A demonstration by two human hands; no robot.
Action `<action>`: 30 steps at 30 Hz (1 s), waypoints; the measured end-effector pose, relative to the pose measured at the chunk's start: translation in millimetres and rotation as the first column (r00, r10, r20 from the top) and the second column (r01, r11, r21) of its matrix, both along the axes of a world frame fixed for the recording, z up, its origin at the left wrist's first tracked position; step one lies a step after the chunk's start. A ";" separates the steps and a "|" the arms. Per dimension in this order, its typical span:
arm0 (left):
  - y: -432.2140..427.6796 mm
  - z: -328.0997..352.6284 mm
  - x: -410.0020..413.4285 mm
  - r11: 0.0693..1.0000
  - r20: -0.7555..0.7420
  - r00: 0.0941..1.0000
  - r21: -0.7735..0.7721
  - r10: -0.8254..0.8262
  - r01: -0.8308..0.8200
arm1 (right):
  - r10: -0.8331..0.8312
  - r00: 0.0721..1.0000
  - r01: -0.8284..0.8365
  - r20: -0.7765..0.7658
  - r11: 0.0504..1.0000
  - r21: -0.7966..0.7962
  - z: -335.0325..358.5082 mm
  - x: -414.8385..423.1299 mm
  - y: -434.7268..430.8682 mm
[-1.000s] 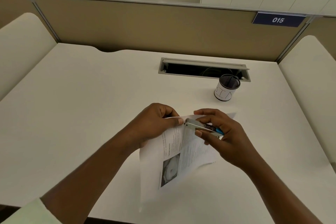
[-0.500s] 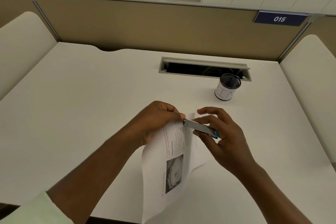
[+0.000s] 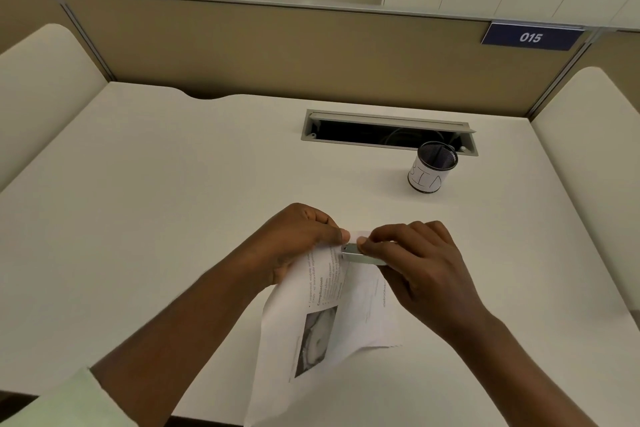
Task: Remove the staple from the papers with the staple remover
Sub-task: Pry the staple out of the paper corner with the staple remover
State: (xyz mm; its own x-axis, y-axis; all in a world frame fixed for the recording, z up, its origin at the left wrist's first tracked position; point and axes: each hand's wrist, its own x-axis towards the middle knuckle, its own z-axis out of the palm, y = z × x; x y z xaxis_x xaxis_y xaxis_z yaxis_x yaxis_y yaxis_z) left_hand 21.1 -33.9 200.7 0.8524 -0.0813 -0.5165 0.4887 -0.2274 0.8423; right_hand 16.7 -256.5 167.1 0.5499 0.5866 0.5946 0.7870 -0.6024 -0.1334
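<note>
The stapled papers (image 3: 322, 329) hang over the desk's near edge, printed with text and a grey picture. My left hand (image 3: 298, 243) pinches their top corner between thumb and fingers. My right hand (image 3: 415, 263) grips a flat metal staple remover (image 3: 360, 256), whose tip rests against that same top corner, right beside my left thumb. The staple itself is too small to make out.
A black mesh cup (image 3: 431, 168) with a white paper label stands at the back right of the white desk (image 3: 173, 201). Behind it lies an open cable slot (image 3: 388, 132). Beige partition walls enclose the desk on three sides.
The papers have swung to hang more upright and lower. My right hand has rolled over the staple remover, hiding its blue end, and kept the tip on the corner.
</note>
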 end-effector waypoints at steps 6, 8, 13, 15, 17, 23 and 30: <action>4.8 4.1 5.8 1.000 0.041 0.999 0.022 0.000 0.000 | 0.107 0.992 -0.106 -0.062 0.994 0.014 -11.3 -13.7 4.0; 5.7 7.0 5.3 0.997 0.062 0.997 0.069 -0.035 0.031 | 0.083 0.949 -0.007 -0.304 0.970 0.242 -6.2 -8.6 1.2; 1.5 16.3 5.0 0.952 0.149 0.969 0.267 -0.197 0.152 | 0.176 0.744 0.109 -0.645 0.920 0.377 12.3 16.2 -16.6; -0.3 21.4 5.0 0.919 0.188 0.948 0.351 -0.255 0.178 | 0.225 0.602 0.112 -0.766 0.926 0.360 18.2 26.7 -23.8; -1.1 25.8 6.0 0.890 0.229 0.924 0.412 -0.307 0.194 | 0.278 0.422 0.091 -0.863 0.934 0.346 22.2 36.4 -30.4; -3.9 37.0 6.5 0.789 0.324 0.838 0.586 -0.438 0.186 | 0.202 0.338 0.061 -0.919 0.970 0.236 25.8 42.4 -27.5; -7.0 35.9 6.5 0.575 0.483 0.615 0.816 -0.624 -0.057 | 0.182 0.406 0.187 -0.896 0.943 0.276 28.7 29.4 -19.3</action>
